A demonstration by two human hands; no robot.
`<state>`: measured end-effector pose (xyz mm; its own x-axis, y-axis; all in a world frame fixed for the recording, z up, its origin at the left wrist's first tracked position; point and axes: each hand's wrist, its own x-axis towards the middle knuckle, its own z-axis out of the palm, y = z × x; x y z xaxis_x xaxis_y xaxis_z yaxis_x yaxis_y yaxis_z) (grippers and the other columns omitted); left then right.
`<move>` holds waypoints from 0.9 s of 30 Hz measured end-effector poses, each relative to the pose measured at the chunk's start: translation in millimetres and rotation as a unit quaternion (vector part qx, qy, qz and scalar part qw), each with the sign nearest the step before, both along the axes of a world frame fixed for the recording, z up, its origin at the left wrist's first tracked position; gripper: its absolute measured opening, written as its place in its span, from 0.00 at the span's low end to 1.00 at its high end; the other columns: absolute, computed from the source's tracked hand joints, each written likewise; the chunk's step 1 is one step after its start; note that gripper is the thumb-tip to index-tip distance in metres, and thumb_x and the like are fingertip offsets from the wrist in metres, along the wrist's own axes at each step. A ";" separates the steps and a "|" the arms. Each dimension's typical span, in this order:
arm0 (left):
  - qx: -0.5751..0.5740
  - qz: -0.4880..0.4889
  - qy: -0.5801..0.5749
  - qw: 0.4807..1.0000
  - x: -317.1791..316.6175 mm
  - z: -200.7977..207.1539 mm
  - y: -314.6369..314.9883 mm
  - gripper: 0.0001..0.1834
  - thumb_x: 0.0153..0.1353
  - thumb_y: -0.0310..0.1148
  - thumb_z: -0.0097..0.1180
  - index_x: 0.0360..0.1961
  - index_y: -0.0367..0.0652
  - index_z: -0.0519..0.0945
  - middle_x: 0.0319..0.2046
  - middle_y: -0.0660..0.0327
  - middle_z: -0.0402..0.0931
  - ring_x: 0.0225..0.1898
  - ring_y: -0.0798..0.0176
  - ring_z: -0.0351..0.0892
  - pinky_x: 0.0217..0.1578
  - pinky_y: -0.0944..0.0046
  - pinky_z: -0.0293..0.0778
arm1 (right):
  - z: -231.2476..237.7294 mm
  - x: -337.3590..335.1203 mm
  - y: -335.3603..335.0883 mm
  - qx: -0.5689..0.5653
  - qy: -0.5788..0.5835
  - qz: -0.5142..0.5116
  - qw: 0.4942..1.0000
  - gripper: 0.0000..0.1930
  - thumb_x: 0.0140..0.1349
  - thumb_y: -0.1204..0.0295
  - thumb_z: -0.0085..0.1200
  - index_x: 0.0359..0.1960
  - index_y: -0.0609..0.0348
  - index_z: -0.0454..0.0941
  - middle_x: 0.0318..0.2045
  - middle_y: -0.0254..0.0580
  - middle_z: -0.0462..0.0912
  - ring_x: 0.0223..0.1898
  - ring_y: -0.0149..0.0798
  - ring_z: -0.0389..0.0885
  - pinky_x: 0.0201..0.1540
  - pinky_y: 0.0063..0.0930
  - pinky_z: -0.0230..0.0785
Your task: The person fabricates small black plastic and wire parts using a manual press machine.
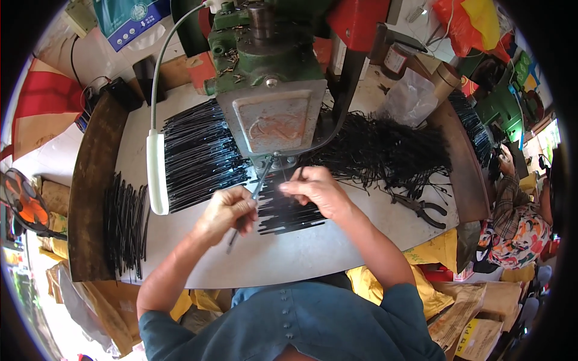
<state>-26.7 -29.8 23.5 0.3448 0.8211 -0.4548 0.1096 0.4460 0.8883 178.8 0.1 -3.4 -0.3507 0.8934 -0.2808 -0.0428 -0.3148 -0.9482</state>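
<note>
My left hand (226,213) is closed around a thin metal rod (261,180), which slants up toward the small head at the bottom of a green machine (265,54). Its lower end sticks out below my fist and looks blurred. Just right of that head, the thumb and fingers of my right hand (319,189) are pinched together; whatever is between them is too thin and blurred to make out. Beneath both hands lies a short row of thin black rods (289,219) on the pale tabletop (241,265).
Black rods lie in a wide pile (198,156) left of the machine, in a bundle (126,225) by the left wall, and in a tangled heap (391,147) at right. Pliers (421,209) rest near the right edge. A white lamp (156,174) hangs at left. Another person (515,222) sits far right.
</note>
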 end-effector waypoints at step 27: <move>0.115 -0.163 0.181 0.963 21.3 14.4 14.9 0.10 0.49 0.28 0.52 0.31 0.32 0.72 0.23 0.53 0.73 0.18 0.65 0.71 0.19 0.69 0.66 | 6.0 11.1 0.8 -0.029 0.209 0.047 0.976 0.06 0.53 0.78 0.46 0.33 0.69 0.69 0.33 0.50 0.75 0.31 0.45 0.77 0.36 0.32 0.73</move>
